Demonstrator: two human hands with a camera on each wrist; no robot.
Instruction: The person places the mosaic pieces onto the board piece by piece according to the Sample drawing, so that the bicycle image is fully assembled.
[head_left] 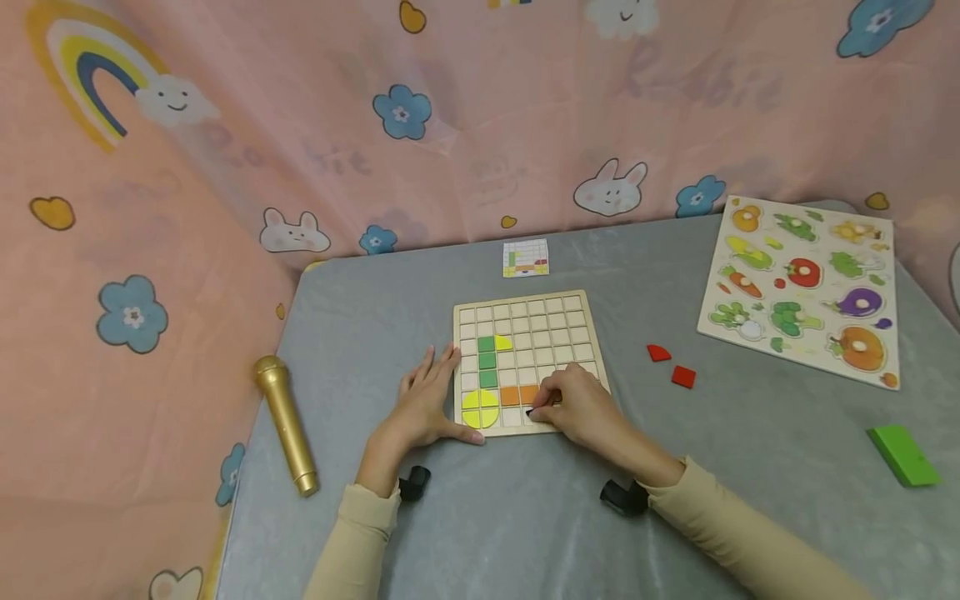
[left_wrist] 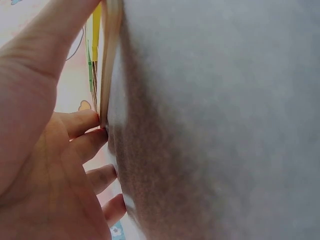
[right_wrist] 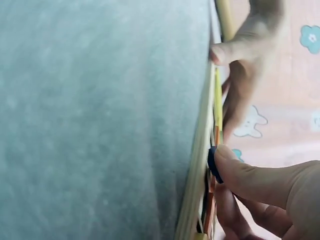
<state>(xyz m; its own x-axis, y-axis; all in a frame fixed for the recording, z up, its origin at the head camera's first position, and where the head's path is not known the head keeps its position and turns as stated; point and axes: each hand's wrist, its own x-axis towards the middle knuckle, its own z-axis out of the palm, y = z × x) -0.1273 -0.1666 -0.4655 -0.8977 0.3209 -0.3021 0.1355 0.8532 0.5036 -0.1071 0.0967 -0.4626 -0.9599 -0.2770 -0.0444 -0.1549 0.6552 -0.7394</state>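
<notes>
A wooden grid board (head_left: 555, 333) lies on the table. My left hand (head_left: 422, 404) rests with spread fingers along its left edge, the thumb at the near left corner. Between thumb and fingers, my right hand (head_left: 581, 407) pinches a small dark blue piece (right_wrist: 215, 164) low over the board's near row. Yellow quarter-circles (head_left: 480, 400) form a disc in the near left corner. Three green squares (head_left: 487, 360) stand in a column above it, beside a lone yellow quarter-circle (head_left: 503, 343). Orange squares (head_left: 510, 396) sit in a row that runs under the right hand, which hides part of the board.
Behind the board lies a small pattern card (head_left: 526, 258). To the right are a red quarter-circle (head_left: 658, 353) and a red square (head_left: 683, 377). Farther right are a vegetable puzzle board (head_left: 802, 357) and a green block (head_left: 903, 457). A gold microphone (head_left: 288, 425) lies at left.
</notes>
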